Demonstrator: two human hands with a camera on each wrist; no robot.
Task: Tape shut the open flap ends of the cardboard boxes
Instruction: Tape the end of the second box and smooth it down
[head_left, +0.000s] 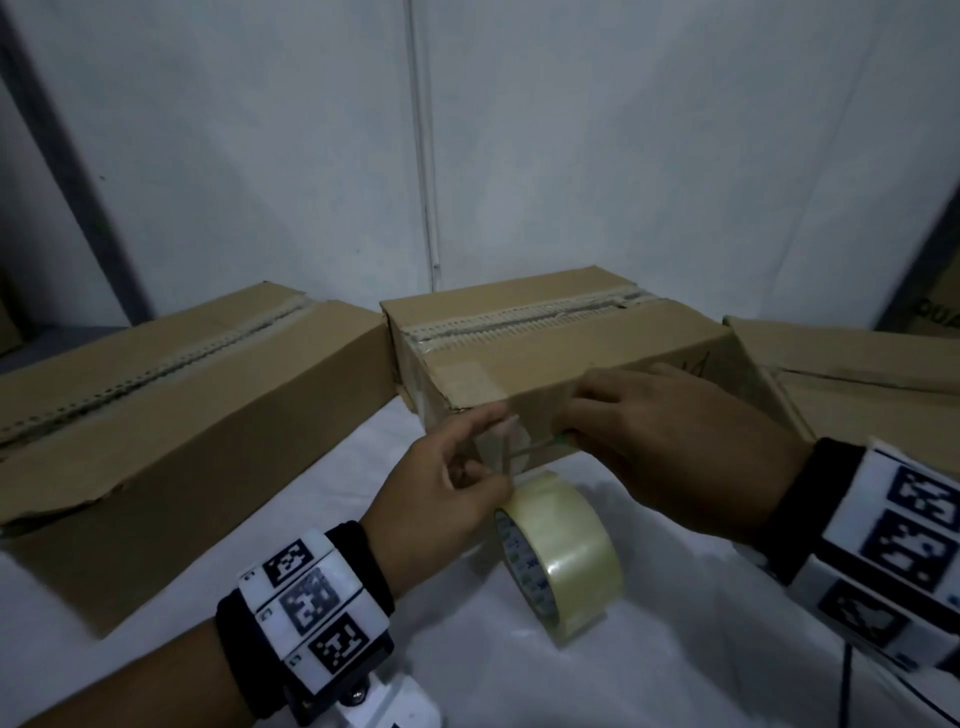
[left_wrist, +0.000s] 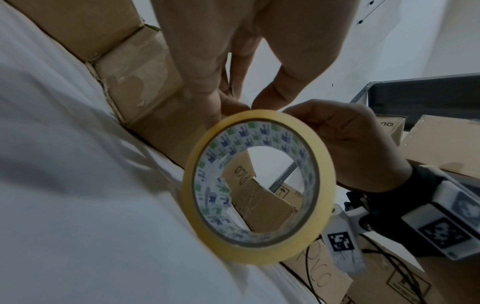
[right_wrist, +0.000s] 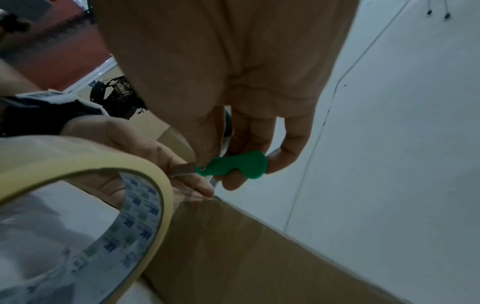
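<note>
The middle cardboard box (head_left: 545, 358) faces me, with clear tape over its near left corner. My left hand (head_left: 493, 457) pinches a stretched strip of clear tape (head_left: 506, 441) in front of the box's near face. The tape roll (head_left: 558, 551) sits just below that hand, and I cannot tell whether it rests on the cloth. My right hand (head_left: 576, 421) grips a small green-handled cutter (right_wrist: 233, 164). Its metal blade (right_wrist: 182, 169) lies against the strip beside the left fingers (right_wrist: 197, 185). In the left wrist view the roll (left_wrist: 205, 230) fills the centre.
A long box (head_left: 156, 415) with a taped top seam lies at the left. Another box (head_left: 857, 374) lies at the right behind my right wrist. White cloth (head_left: 675, 675) covers the table. A white wall stands close behind the boxes. More boxes and a cable (left_wrist: 389, 277) show low in the left wrist view.
</note>
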